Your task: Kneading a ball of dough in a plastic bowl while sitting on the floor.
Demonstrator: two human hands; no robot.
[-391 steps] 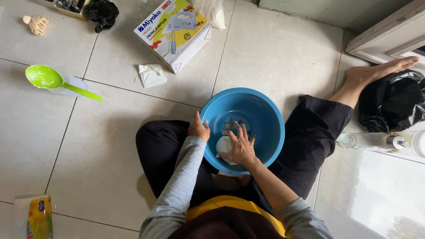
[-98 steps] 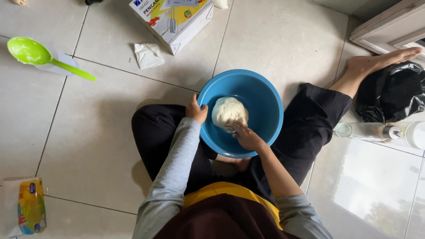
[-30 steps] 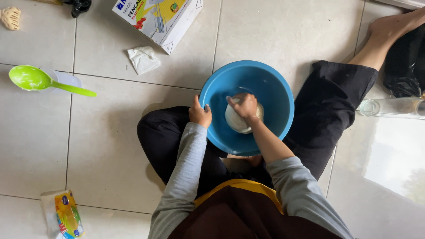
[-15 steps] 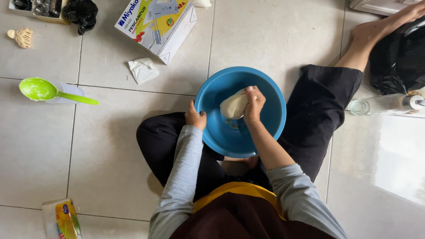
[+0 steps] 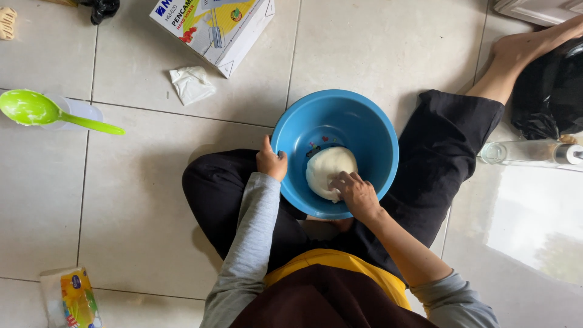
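A round blue plastic bowl (image 5: 364, 127) rests between my crossed legs on the tiled floor. A pale lump of dough (image 5: 329, 168) lies in its bottom. My left hand (image 5: 270, 162) grips the bowl's near left rim. Inside the bowl, my right hand (image 5: 356, 193) presses with bent fingers on the near side of the dough.
A green ladle (image 5: 42, 112) rests on a clear cup at the left. A cardboard appliance box (image 5: 212, 27) and a crumpled tissue (image 5: 191, 84) lie beyond the bowl. A clear bottle (image 5: 528, 153) and a black bag (image 5: 549, 91) are at the right. A yellow packet (image 5: 76, 297) lies at the lower left.
The dough has come down from the bowl's far left wall to its bottom. My right hand has drawn back toward me and now presses the dough's near side. My left hand stays on the rim.
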